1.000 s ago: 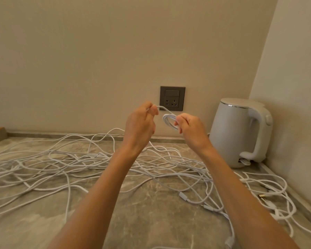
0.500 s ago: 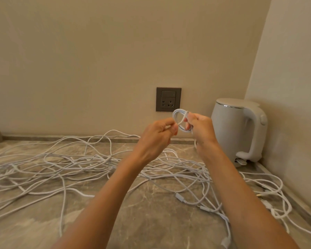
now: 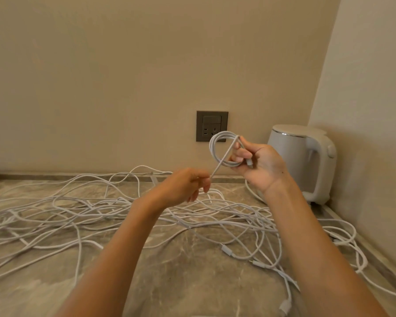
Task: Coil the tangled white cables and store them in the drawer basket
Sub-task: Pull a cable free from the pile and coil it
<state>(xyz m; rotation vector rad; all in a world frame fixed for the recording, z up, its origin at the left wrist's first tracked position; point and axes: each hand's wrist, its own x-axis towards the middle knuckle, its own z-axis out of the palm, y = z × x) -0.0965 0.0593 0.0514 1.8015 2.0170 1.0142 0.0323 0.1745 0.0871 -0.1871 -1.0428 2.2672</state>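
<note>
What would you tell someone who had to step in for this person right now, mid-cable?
Right hand: holds a small coil of white cable, raised in front of the wall socket.
Left hand: pinches the strand that runs down from that coil, drawn straight.
Tangled cables: spread loose over the counter, reaching the kettle on the right.
Done: a few loops of one cable.
Left: finish this coil, coil the others, store them all in the drawer basket, which is not in view.
</note>
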